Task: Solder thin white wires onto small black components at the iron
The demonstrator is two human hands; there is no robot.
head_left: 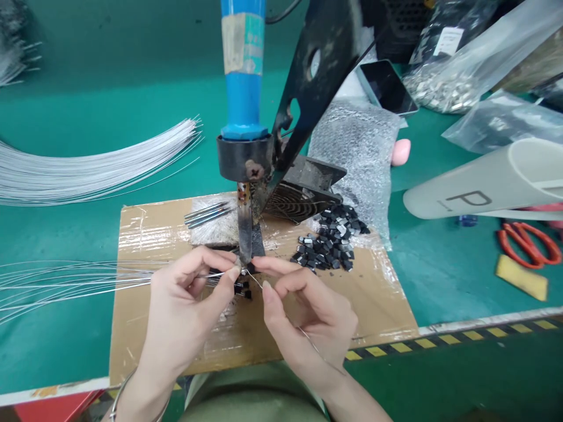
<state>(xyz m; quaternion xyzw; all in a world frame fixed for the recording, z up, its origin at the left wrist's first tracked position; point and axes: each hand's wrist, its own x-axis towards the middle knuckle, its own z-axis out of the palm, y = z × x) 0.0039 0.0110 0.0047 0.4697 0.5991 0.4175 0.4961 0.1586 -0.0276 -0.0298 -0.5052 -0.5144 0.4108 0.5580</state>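
Observation:
A blue soldering iron (243,99) is clamped upright, tip down, in a black metal bracket (316,70). Right at its tip, my left hand (187,310) pinches a thin white wire (214,275) between thumb and forefinger. Whatever joins the wire's end there is too small and covered to make out. From the other side, my right hand (310,316) grips a strand of solder wire (256,280), which reaches the tip and trails back across the palm. Small black connectors (243,289) with wires lie below the tip, partly behind my left hand.
Cardboard (378,299) covers the work area. Loose black pieces (329,240) are heaped right of a small fan (299,199). A bundle of white wires (101,173) lies left. Bubble wrap (356,158), a phone (389,87), a white cup (475,181) and red-handled scissors (528,245) are at right.

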